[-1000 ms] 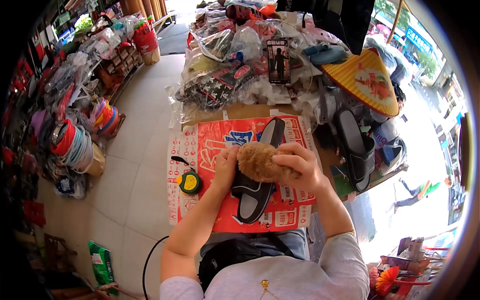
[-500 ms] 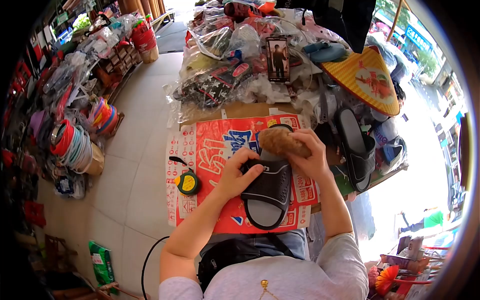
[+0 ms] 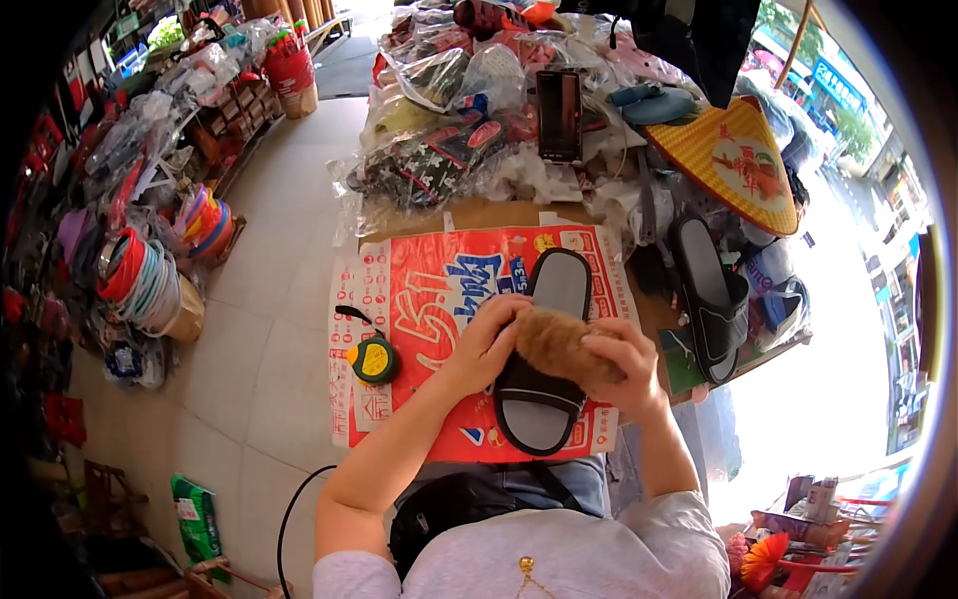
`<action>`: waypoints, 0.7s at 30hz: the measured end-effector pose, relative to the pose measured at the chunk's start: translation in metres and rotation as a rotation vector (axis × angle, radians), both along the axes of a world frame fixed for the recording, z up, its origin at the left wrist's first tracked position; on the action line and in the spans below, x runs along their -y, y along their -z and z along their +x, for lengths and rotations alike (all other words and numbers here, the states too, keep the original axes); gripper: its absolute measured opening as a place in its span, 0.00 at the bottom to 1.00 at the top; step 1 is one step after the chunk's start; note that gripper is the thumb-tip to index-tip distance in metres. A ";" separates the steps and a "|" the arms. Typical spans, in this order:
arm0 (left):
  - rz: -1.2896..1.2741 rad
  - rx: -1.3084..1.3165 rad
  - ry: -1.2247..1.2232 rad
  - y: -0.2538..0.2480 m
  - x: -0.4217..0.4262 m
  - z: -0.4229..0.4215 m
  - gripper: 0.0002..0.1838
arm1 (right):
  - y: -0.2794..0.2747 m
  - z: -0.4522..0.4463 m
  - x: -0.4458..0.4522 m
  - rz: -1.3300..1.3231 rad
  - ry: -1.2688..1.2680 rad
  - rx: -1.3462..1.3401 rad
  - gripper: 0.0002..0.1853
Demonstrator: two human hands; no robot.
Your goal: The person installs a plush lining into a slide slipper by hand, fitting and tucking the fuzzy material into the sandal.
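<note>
A black slide sandal with a grey footbed [image 3: 562, 285] lies toe opening toward me on a red and white printed sheet [image 3: 424, 250]. My left hand [image 3: 487, 342] is closed at the left side of its strap, fingertips partly hidden. My right hand [image 3: 627, 367] grips a brown furry pad [image 3: 559, 344], which lies over the strap and covers most of it. The pad's left end touches or nearly touches my left fingers. A green and yellow tape measure [image 3: 374, 359] sits on the sheet, to the left of my left hand.
The matching slide sandal [image 3: 711, 295] leans at the table's right side. Behind the sheet are plastic-wrapped goods [image 3: 439, 150], a phone [image 3: 559, 115], a blue slipper [image 3: 654, 105] and a yellow conical hat [image 3: 733, 160]. Stacked wares [image 3: 150, 280] line the floor at left.
My right hand has brought the furry pad down and toward me, from above the footbed onto the strap. The sandal has shifted slightly right, and my left hand has turned a little.
</note>
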State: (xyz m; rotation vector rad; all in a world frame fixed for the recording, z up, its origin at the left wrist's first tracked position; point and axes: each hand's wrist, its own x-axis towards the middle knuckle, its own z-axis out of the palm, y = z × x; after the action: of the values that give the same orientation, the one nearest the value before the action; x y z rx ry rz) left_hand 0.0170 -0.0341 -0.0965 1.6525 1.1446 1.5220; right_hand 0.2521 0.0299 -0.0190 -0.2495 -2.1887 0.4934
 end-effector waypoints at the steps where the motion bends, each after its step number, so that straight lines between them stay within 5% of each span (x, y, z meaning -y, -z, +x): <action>1: -0.028 -0.024 0.018 -0.010 0.003 0.001 0.13 | 0.006 0.002 -0.001 0.071 0.087 -0.004 0.31; 8: -0.059 -0.004 -0.018 -0.012 0.005 0.001 0.13 | -0.003 0.006 0.011 0.167 0.291 -0.174 0.31; 12: -0.033 -0.016 0.007 -0.012 0.004 -0.001 0.12 | -0.012 -0.001 0.041 0.222 -0.026 0.219 0.28; 14: -0.056 -0.001 0.014 -0.013 0.004 -0.001 0.12 | -0.001 0.004 0.033 0.187 0.010 0.199 0.30; 18: -0.048 0.040 -0.011 -0.013 0.004 0.001 0.12 | -0.012 0.016 0.010 0.252 0.426 0.047 0.30; 21: -0.053 0.063 -0.005 -0.011 0.000 0.000 0.12 | -0.012 0.016 0.016 0.233 0.462 -0.066 0.31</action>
State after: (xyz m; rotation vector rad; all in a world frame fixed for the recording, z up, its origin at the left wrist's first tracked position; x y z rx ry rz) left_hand 0.0171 -0.0345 -0.0851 1.5565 1.1463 1.5231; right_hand 0.2684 0.0138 -0.0073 -0.5829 -2.0153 -0.0106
